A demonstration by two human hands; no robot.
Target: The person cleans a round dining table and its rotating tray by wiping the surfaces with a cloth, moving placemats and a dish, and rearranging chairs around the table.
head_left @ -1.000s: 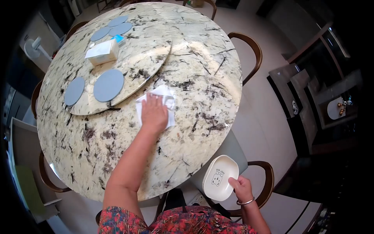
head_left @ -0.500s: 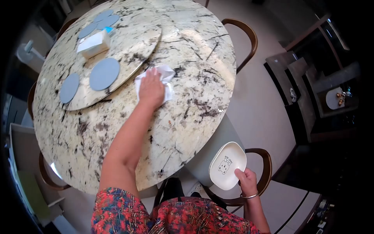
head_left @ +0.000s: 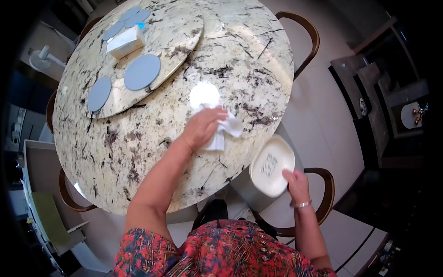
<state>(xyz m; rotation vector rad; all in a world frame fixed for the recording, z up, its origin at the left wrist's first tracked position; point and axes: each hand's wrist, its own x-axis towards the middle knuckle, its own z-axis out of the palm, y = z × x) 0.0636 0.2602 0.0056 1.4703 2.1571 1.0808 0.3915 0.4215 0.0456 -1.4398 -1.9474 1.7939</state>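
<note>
My left hand (head_left: 203,127) presses a crumpled white cloth (head_left: 228,127) onto the marble tabletop (head_left: 152,152), fingers bent over it. A patch of glare shines just beyond the cloth. Past the table's near right edge, my right hand (head_left: 297,182) grips a cream rounded-square dish (head_left: 272,161) by its rim, thumb on the inside. The dish is tilted, its inner face towards me, and the grey drawing on its bottom is blurred.
A raised round turntable (head_left: 170,69) carries a tissue box (head_left: 125,44) and several grey-blue round mats (head_left: 142,72). Brown-framed chairs (head_left: 316,41) stand around the table. Dark shelving (head_left: 369,106) lies to the right.
My left hand has slid the cloth right and towards me across the tabletop, bunching it. My right hand has raised the dish closer to the table edge. The view has shifted slightly.
</note>
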